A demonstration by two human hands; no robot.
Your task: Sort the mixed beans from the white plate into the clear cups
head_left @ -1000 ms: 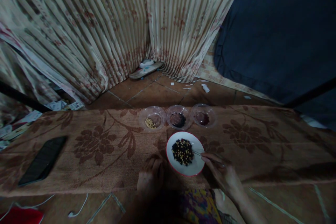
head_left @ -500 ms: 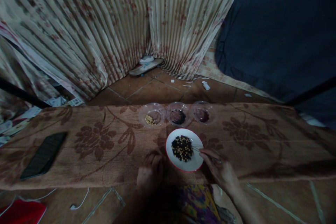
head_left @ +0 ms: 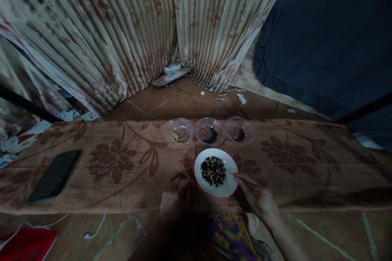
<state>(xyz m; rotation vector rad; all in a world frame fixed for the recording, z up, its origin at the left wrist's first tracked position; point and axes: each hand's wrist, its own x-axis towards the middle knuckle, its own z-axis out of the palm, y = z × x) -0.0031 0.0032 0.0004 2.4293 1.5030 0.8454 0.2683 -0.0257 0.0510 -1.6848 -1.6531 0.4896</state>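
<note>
My right hand pinches metal tweezers, whose tips reach over the plate to the right edge of a bean pile. The white plate has a red rim and bears a mixed heap of black and pale yellow beans, with a few reddish ones. Left of the plate, my left hand rests on the cloth with its fingers curled in; nothing shows in it. Behind the plate stand three clear plastic bowls: one with yellow beans, one with black beans, one with dark red beans.
A brown flowered cloth covers the low table. A dark phone or tablet lies at its left. Beyond are a striped curtain, tiled floor with white scraps, and a dark fabric at right. A white cable lies on the floor.
The tweezers' prongs, spread apart before, now look closer together at the pile's edge. Both hands stay nearly in place; the view has shifted slightly.
</note>
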